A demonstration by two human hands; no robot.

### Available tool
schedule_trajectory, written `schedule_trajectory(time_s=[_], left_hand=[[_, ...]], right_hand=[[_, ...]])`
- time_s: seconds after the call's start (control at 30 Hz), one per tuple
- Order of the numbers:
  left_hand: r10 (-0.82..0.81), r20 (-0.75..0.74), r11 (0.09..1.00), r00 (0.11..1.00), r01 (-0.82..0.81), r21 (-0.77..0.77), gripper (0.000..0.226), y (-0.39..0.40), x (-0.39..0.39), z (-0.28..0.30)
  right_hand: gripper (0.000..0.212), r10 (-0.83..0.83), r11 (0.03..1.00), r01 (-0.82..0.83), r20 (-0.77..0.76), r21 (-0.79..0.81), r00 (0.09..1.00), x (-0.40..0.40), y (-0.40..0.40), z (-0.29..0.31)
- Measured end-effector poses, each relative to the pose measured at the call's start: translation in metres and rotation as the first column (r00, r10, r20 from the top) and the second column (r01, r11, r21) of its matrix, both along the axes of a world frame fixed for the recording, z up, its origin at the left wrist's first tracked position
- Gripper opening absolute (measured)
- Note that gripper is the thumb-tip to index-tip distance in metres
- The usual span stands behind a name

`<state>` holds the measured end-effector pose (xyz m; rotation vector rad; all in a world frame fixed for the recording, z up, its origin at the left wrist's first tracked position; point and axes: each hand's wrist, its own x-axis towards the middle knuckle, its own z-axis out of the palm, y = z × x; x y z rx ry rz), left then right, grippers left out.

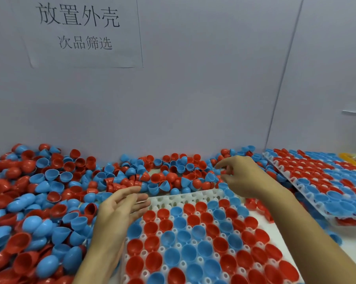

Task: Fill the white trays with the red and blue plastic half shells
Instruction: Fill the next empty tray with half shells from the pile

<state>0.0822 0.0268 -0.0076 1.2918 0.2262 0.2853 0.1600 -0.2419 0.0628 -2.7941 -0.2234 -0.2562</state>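
White tray (195,198): moulded translucent-white plastic, a grid of round cups with small hollow pegs between them. It lies flat in the near centre. Most cups hold a shell, hollow side up; the far rows and far-left corner stand unfilled.

Half shells in the tray (190,238): smooth, glossy, thin-walled plastic hemispheres, red and blue mixed without clear order, each seated in its own cup.

Loose half shells (50,193): a deep heap of the same red and blue domes, spread across the left side and along the foot of the wall behind the tray. They lie every way, some rim up, some dome up, some nested in pairs.

Filled trays (324,181): a stack at the right, tilted slightly, its top layer packed with red and blue shells, open side up.

Left hand (121,210): palm turned inward at the tray's far-left corner, fingers straight and loosely together, holding nothing, the fingertips just over the unfilled cups.

Right hand (241,177): reaches over the tray's far-right corner into the heap by the wall. Fingers curled, thumb and fingertips drawn close around something small and red; blur prevents telling whether a shell is truly pinched.

Wall (193,89): matt pale grey panel.

Paper sign (80,31): white sheet with printed black characters, fixed upper left.
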Motion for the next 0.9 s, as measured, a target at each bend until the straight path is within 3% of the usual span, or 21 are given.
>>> schedule_trajectory(time_s=[0.13, 0.27, 0.4, 0.5, 0.67, 0.73, 0.8, 0.9], left_hand=[[0.009, -0.008, 0.998, 1.0, -0.009, 0.059, 0.016, -0.002, -0.003, 0.003], [0.005, -0.005, 0.992, 1.0, -0.004, 0.123, 0.017, -0.004, -0.006, 0.005], [0.008, -0.03, 0.974, 1.0, -0.001, 0.225, 0.019, -0.011, -0.012, 0.008], [0.024, -0.026, 0.913, 0.999, -0.011, 0.408, 0.021, -0.019, -0.019, 0.017], [-0.053, -0.002, 0.686, 0.999, 0.038, 0.727, 0.017, -0.029, -0.001, 0.058], [-0.125, -0.056, 0.531, 0.991, 0.115, 0.84, 0.015, -0.04, 0.018, 0.072], [-0.166, -0.128, 0.34, 0.978, 0.179, 0.923, 0.043, -0.054, 0.043, 0.074], [-0.075, -0.245, 0.086, 0.967, 0.251, 0.964, 0.086, -0.074, 0.09, 0.061]], right_hand=[[0.022, 0.112, 0.943, -0.159, 0.174, 0.293, 0.978, -0.038, 0.012, 0.022], [0.03, 0.088, 0.784, -0.299, 0.378, 0.544, 0.921, -0.056, 0.018, 0.029], [0.034, 0.02, 0.689, -0.315, 0.417, 0.653, 0.909, -0.054, 0.014, 0.023], [0.034, -0.01, 0.654, -0.296, 0.4, 0.696, 0.917, -0.054, 0.005, 0.013], [0.032, -0.053, 0.618, -0.272, 0.385, 0.737, 0.922, -0.056, -0.008, -0.002], [0.031, -0.079, 0.602, -0.265, 0.386, 0.754, 0.919, -0.055, -0.01, -0.003], [0.031, -0.088, 0.578, -0.27, 0.388, 0.77, 0.918, -0.055, -0.009, -0.005], [0.031, -0.079, 0.551, -0.282, 0.386, 0.785, 0.919, -0.053, -0.006, -0.008]])
